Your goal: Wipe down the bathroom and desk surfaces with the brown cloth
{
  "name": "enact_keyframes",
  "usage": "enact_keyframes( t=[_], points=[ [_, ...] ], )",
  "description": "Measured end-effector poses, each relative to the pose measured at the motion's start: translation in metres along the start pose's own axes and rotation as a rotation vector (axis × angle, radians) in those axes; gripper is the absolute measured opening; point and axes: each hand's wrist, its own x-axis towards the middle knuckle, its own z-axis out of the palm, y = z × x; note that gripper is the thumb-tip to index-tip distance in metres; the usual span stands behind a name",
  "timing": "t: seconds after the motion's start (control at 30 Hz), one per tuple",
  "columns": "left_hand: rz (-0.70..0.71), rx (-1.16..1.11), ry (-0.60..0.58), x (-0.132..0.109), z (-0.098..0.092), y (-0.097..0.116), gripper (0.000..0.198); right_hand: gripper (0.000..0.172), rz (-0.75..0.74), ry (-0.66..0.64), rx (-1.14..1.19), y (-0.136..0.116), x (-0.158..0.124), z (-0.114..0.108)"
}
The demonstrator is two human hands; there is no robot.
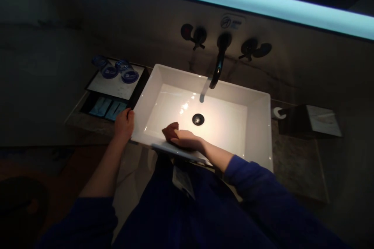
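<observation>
A white rectangular sink [258, 124] is in front of me, its inside wet and shiny near the drain [198, 119]. My right hand [187, 139] is closed around a folded brownish-red cloth [170, 131], low inside the basin by its front wall. Part of the cloth is hidden by the hand. At the outer left side of the sink, near its front corner, my left hand [124, 124] has its fingers curled in. What those fingers hold, if anything, is hidden. A black faucet [217, 70] reaches over the basin from the wall.
Left of the sink, two upturned glasses [128, 74] stand on a dark box with a pale top [112, 89]. Flat packets [108, 108] lie in its lower compartment. Dark tap handles [199, 37] flank the faucet. A dark tissue box [306, 120] stands at right.
</observation>
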Motion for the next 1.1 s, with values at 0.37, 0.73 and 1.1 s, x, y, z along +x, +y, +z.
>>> enact_keyframes(
  t=[0.37, 0.73, 1.1],
  points=[
    [-0.076, -0.083, 0.022, -0.004, -0.003, -0.001, 0.052, 0.059, 0.104, 0.472, -0.092, 0.042, 0.025, -0.061],
    [-0.007, -0.088, 0.032, -0.006, 0.0, -0.002, 0.056, 0.077, -0.198, 0.257, -0.552, 0.043, 0.065, 0.013],
    [-0.049, -0.045, -0.009, -0.003, -0.006, 0.002, 0.053, 0.056, -0.14, 0.294, -0.434, -0.023, 0.122, 0.009]
  ],
)
